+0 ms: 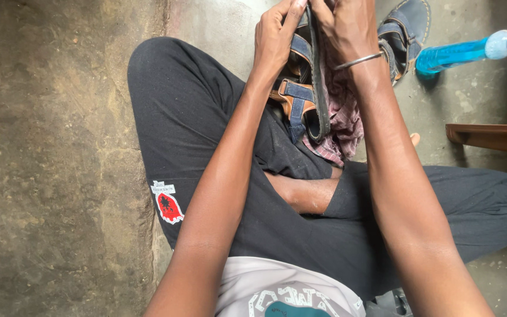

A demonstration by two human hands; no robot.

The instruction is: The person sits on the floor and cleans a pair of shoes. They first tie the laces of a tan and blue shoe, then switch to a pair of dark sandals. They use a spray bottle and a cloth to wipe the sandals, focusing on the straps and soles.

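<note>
Left hand gripping sandal, right hand too

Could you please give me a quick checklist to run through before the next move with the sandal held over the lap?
1. Left hand grips the sandal: ok.
2. Right hand also on the sandal: ok, though its fingertips run out of frame.
3. Checked cloth sits under the sandal over the lap: ok.
4. Second sandal lies on the floor beside the right hand: ok.
5. Blue bottle lies on its side; cap closed: cannot tell.
6. Sandal straps intact: cannot tell.
</note>
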